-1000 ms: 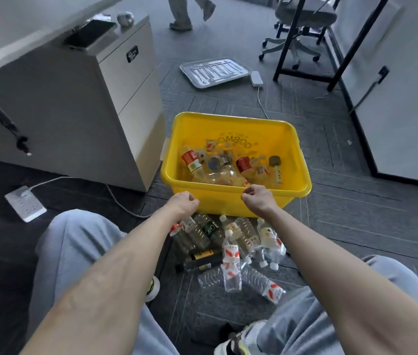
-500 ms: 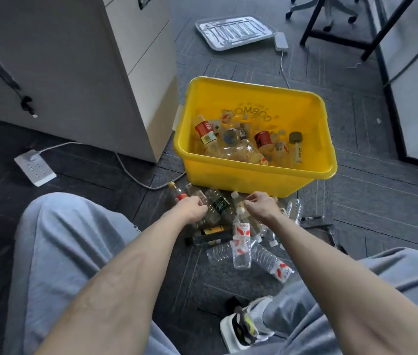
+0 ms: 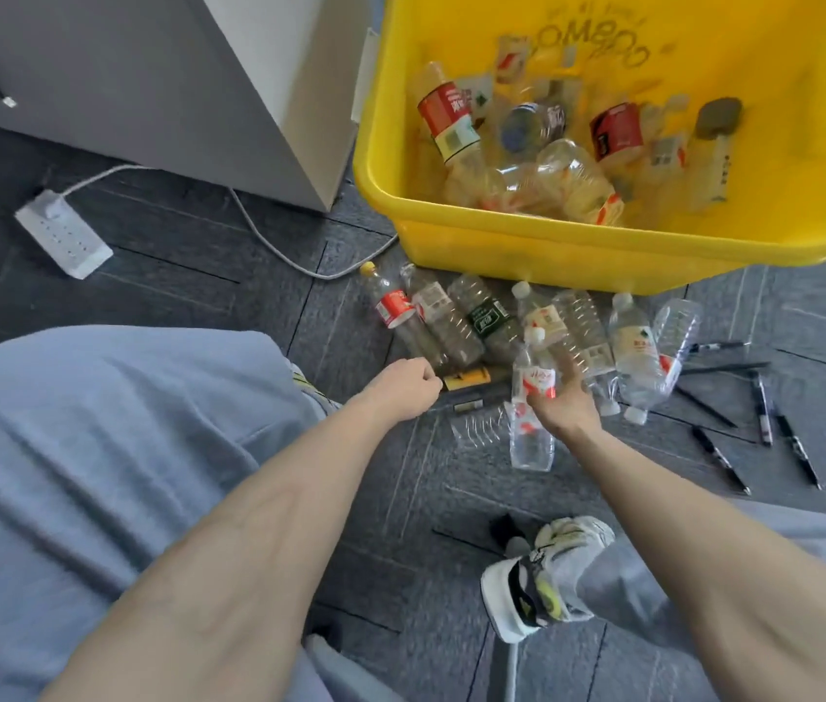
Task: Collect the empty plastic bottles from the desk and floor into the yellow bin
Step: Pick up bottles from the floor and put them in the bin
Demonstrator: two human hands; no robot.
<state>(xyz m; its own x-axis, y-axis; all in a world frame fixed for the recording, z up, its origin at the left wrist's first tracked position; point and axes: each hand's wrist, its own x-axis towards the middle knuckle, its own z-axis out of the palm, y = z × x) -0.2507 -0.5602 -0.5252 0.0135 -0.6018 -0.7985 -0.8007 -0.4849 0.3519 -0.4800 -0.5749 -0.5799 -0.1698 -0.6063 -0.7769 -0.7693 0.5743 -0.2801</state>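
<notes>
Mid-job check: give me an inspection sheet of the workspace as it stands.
Surface: dark carpet-tile floor.
Job's things: yellow bin holds collected bottles; a row of floor bottles lies before it.
Clutter: pens scattered right of the bottles.
Grips: right grip holds a red-and-white-labelled bottle; left grip curled, contents unclear.
Cables: white power strip, its cable running toward the bin.
Surroundings: white cabinet left of the bin.

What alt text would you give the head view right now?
A person's right hand grips a clear red-labelled bottle among empty bottles lying on the floor before a yellow bin already holding several; the left hand is curled beside them.
</notes>
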